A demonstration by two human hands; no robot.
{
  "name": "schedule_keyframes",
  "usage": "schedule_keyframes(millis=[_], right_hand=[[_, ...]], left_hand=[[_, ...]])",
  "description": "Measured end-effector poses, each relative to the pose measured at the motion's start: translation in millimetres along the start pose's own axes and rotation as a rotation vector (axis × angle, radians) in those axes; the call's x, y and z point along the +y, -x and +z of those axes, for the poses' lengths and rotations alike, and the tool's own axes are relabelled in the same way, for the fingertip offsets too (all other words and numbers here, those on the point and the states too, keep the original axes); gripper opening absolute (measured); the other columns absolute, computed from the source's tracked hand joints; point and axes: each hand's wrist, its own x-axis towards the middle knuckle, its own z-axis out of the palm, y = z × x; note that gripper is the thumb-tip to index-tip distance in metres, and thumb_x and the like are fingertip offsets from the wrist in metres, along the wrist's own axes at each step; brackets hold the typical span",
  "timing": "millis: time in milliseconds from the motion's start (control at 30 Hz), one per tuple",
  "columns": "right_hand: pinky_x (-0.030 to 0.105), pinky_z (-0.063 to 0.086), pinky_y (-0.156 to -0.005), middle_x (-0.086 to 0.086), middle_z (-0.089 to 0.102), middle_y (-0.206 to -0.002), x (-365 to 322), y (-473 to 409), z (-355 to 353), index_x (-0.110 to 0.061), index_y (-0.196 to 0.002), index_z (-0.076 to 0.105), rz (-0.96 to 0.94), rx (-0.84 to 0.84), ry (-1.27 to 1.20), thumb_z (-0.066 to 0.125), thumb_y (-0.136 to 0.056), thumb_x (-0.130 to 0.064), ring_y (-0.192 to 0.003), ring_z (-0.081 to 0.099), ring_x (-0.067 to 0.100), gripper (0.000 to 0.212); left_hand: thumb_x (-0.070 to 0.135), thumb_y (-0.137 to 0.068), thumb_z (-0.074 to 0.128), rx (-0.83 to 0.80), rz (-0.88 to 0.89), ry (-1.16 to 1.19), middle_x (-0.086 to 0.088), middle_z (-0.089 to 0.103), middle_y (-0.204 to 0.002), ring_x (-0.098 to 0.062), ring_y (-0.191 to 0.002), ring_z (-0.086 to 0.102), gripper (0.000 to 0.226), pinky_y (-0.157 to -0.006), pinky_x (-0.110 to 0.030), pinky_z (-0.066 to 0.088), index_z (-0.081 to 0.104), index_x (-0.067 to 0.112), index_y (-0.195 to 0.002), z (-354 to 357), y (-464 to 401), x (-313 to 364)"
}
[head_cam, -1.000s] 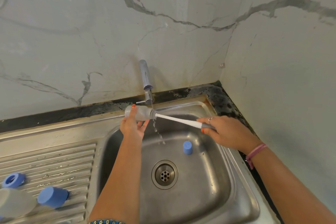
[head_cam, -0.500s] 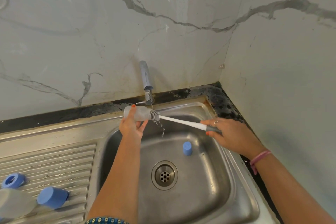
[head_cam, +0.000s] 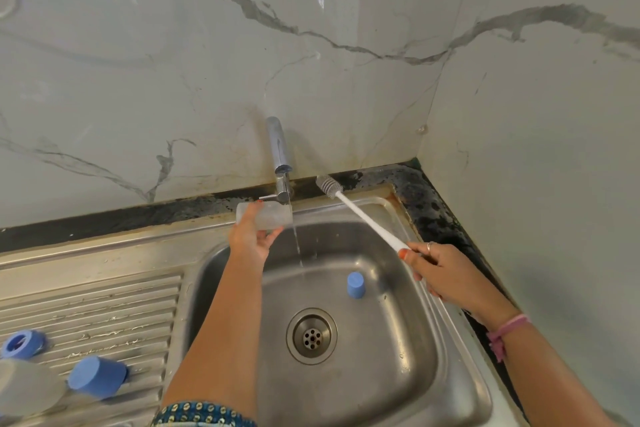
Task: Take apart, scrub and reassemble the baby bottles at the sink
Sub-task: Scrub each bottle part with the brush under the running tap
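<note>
My left hand (head_cam: 250, 239) holds a clear bottle body (head_cam: 268, 215) on its side under the tap (head_cam: 280, 156), its open mouth facing right beside the thin running stream. My right hand (head_cam: 446, 276) grips the white handle of a bottle brush (head_cam: 363, 215). The brush is out of the bottle, and its grey bristle head (head_cam: 328, 186) points up toward the back rim. A blue cap (head_cam: 355, 285) stands in the steel sink basin (head_cam: 398, 340). On the drainboard lie a second clear bottle (head_cam: 24, 386), a blue cap (head_cam: 97, 381) and a blue ring (head_cam: 22, 343).
The drain (head_cam: 311, 335) sits mid-basin. Marble walls meet in a corner at the back right, with a dark stained counter strip (head_cam: 426, 198) along them. The ribbed drainboard (head_cam: 104, 312) extends to the left.
My right hand has pulled the brush out of the bottle and swung it up to the right. The bottle in my left hand has stayed under the tap.
</note>
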Motion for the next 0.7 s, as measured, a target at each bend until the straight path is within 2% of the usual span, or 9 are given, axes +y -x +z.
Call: schedule_keyframes(millis=[67, 133, 200, 267, 367, 433, 533, 600, 700], right_hand=[[0.008, 0.036, -0.044, -0.005, 0.060, -0.065, 1.6, -1.5, 8.6, -0.032, -0.104, 0.063, 0.009, 0.002, 0.060, 0.056, -0.096, -0.034, -0.043, 0.052, -0.006, 0.011], [0.008, 0.038, -0.046, -0.007, 0.060, -0.064, 3.2, -1.0, 19.0, -0.030, -0.099, 0.066, 0.020, -0.020, 0.102, 0.057, -0.096, -0.034, -0.049, 0.054, -0.006, 0.011], [0.019, 0.047, -0.057, -0.003, 0.060, -0.068, 6.0, 0.8, 27.7, -0.024, -0.102, 0.069, 0.046, -0.042, 0.127, 0.054, -0.097, -0.035, -0.062, 0.057, 0.001, 0.019], [0.030, 0.051, -0.064, 0.000, 0.059, -0.072, 6.8, 2.1, 32.9, -0.024, -0.105, 0.069, 0.064, -0.030, 0.121, 0.052, -0.097, -0.035, -0.070, 0.058, 0.012, 0.022], [0.018, 0.043, -0.058, -0.005, 0.059, -0.072, 8.6, 2.5, 34.7, -0.026, -0.109, 0.067, 0.084, -0.007, 0.102, 0.052, -0.098, -0.036, -0.067, 0.056, 0.006, 0.022], [0.013, 0.040, -0.056, -0.005, 0.060, -0.073, 10.0, 2.8, 34.4, -0.023, -0.110, 0.067, 0.099, -0.002, 0.072, 0.052, -0.098, -0.035, -0.064, 0.054, 0.003, 0.022], [0.010, 0.038, -0.051, -0.004, 0.061, -0.073, 10.3, 3.0, 34.6, -0.021, -0.106, 0.067, 0.109, 0.003, 0.027, 0.054, -0.098, -0.034, -0.058, 0.053, 0.002, 0.020], [0.011, 0.038, -0.051, -0.003, 0.061, -0.073, 9.4, 1.9, 34.6, -0.021, -0.105, 0.067, 0.116, 0.020, 0.015, 0.054, -0.097, -0.035, -0.056, 0.052, 0.002, 0.020], [0.015, 0.041, -0.054, -0.004, 0.062, -0.070, 6.2, -0.1, 34.8, -0.020, -0.101, 0.067, 0.102, 0.030, 0.014, 0.054, -0.097, -0.035, -0.053, 0.054, -0.001, 0.020]], left_hand=[[0.006, -0.076, 0.076, -0.069, -0.053, -0.108, -0.016, 0.053, -0.114, -0.033, -0.102, 0.058, 0.045, -0.085, -0.058, 0.054, 0.050, 0.012, -0.112, 2.1, 1.4, -4.9], [0.002, -0.075, 0.072, -0.129, -0.074, -0.182, -0.017, 0.051, -0.112, -0.033, -0.099, 0.056, 0.036, -0.076, -0.056, 0.055, 0.051, 0.013, -0.102, 5.5, 2.1, -9.4], [-0.002, -0.073, 0.070, -0.174, -0.092, -0.193, -0.017, 0.050, -0.113, -0.034, -0.100, 0.055, 0.037, -0.071, -0.056, 0.056, 0.051, 0.013, -0.101, 11.0, 1.2, -11.0], [-0.003, -0.072, 0.071, -0.201, -0.106, -0.193, -0.018, 0.048, -0.118, -0.035, -0.105, 0.053, 0.042, -0.077, -0.059, 0.055, 0.050, 0.014, -0.104, 17.7, 0.4, -9.3], [-0.003, -0.073, 0.070, -0.238, -0.103, -0.205, -0.017, 0.046, -0.125, -0.036, -0.111, 0.051, 0.045, -0.085, -0.063, 0.051, 0.050, 0.016, -0.110, 25.8, -1.7, -4.4], [-0.004, -0.074, 0.070, -0.242, -0.105, -0.204, -0.017, 0.045, -0.128, -0.037, -0.112, 0.050, 0.052, -0.087, -0.065, 0.049, 0.049, 0.018, -0.117, 26.7, -2.6, -3.3], [-0.009, -0.076, 0.067, -0.284, -0.066, -0.278, -0.012, 0.043, -0.130, -0.035, -0.109, 0.051, 0.084, -0.085, -0.063, 0.050, 0.034, 0.031, -0.142, 25.6, -2.8, -8.5], [-0.010, -0.074, 0.066, -0.357, 0.010, -0.461, -0.008, 0.040, -0.134, -0.033, -0.109, 0.052, 0.096, -0.083, -0.058, 0.052, 0.027, 0.042, -0.145, 31.4, 4.3, -11.5], [-0.008, -0.073, 0.067, -0.386, 0.059, -0.699, -0.005, 0.037, -0.137, -0.032, -0.106, 0.053, 0.101, -0.086, -0.055, 0.051, 0.022, 0.043, -0.148, 42.5, 16.9, -8.9]])
